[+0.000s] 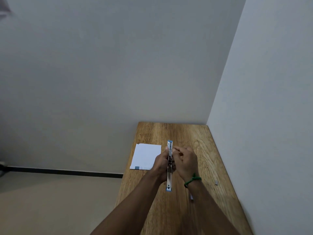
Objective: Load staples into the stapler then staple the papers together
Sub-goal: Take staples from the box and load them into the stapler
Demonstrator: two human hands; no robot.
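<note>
Wooden table (194, 133) scene: left hand (161, 162) clamps the opened stapler (169, 167), right hand (185, 161) fingers pinched together apparently loading staples; closing it comes next, then the papers (145, 156).

A wooden bench (186, 133) stands in a corner between plain grey-white walls (101, 65); a dark skirting strip (67, 172) edges the beige floor (50, 200).

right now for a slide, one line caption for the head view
Left hand holds the opened stapler over the wooden table while the right hand works at it, papers lying alongside.
</note>
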